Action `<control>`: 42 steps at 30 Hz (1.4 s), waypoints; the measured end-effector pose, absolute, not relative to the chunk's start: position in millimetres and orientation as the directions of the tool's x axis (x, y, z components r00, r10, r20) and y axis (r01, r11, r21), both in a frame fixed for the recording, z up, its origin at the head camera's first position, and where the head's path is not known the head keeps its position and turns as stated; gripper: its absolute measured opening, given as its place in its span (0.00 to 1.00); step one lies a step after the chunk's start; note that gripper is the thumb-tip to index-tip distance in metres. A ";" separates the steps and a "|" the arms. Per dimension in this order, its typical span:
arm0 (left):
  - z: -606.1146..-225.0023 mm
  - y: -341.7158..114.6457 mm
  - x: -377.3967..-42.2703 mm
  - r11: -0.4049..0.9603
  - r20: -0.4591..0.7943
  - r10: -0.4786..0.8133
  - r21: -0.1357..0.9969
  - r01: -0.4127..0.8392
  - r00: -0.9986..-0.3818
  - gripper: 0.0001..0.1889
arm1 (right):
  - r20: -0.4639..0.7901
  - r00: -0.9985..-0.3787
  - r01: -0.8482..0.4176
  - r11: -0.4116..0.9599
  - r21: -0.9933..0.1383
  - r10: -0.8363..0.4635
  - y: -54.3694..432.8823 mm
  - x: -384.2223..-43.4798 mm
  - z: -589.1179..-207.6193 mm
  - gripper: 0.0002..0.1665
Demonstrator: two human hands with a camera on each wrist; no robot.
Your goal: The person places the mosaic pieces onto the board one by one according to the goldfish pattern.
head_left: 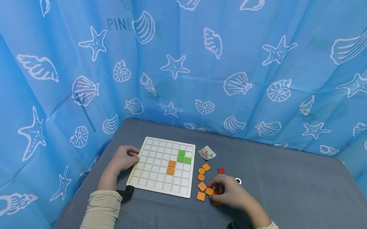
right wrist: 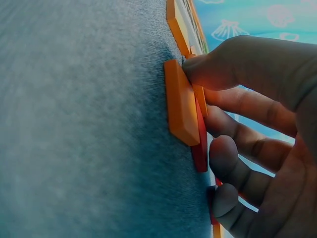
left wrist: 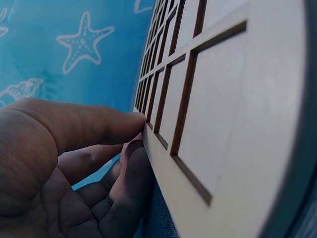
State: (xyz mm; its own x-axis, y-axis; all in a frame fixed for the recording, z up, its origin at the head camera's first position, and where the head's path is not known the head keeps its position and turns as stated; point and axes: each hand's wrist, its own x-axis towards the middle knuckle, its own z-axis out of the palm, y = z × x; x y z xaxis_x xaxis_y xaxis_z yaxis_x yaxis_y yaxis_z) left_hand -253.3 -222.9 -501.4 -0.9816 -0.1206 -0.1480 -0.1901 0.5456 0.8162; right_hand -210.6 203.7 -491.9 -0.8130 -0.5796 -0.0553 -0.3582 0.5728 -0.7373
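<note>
A small orange piece (head_left: 209, 191) is on the gray desk (head_left: 297, 186), to the right of the white board (head_left: 153, 170), and the right hand (head_left: 231, 192) pinches it between thumb and finger. More orange pieces (head_left: 200, 196) lie near it, with a red piece (head_left: 221, 170) just past the hand. The left hand (head_left: 126, 157) pinches the board's left edge with its fingers. Three green squares (head_left: 180, 159) and two orange squares (head_left: 172, 164) sit on the board. A little picture card (head_left: 207, 153) lies beside it. Behind hangs a blue curtain (head_left: 207, 76) with white shells.
</note>
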 end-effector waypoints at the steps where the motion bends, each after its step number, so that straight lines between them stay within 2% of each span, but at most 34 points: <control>1: -501.0 -222.7 -253.0 0.549 -0.146 -0.119 0.815 -0.187 -0.982 0.16 | -0.051 -0.813 -0.361 0.572 -0.737 -0.580 203.8 -210.6 -491.8 0.14; 18: -499.2 -223.9 -251.3 0.568 -0.142 -0.123 0.801 -0.187 -0.982 0.16 | 0.076 -0.808 -0.450 0.530 -0.719 -0.584 178.8 -213.1 -483.0 0.14; 25: -501.4 -224.0 -251.5 0.565 -0.139 -0.124 0.804 -0.185 -0.983 0.16 | 0.053 -0.800 -0.433 0.515 -0.740 -0.597 149.6 -222.8 -481.1 0.15; 42: -501.4 -223.1 -254.4 0.557 -0.137 -0.108 0.812 -0.174 -0.985 0.16 | 0.076 -0.737 -0.516 0.486 -0.706 -0.672 78.0 -237.5 -482.8 0.13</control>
State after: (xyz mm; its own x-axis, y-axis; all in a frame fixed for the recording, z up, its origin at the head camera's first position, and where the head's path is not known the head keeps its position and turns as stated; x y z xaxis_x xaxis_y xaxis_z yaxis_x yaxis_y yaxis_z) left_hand -254.4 -223.1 -501.4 -0.9847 -0.1078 -0.1366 -0.1736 0.5568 0.8123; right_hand -237.5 78.0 -482.8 -0.7369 -0.6717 0.0761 -0.5158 0.4860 -0.7055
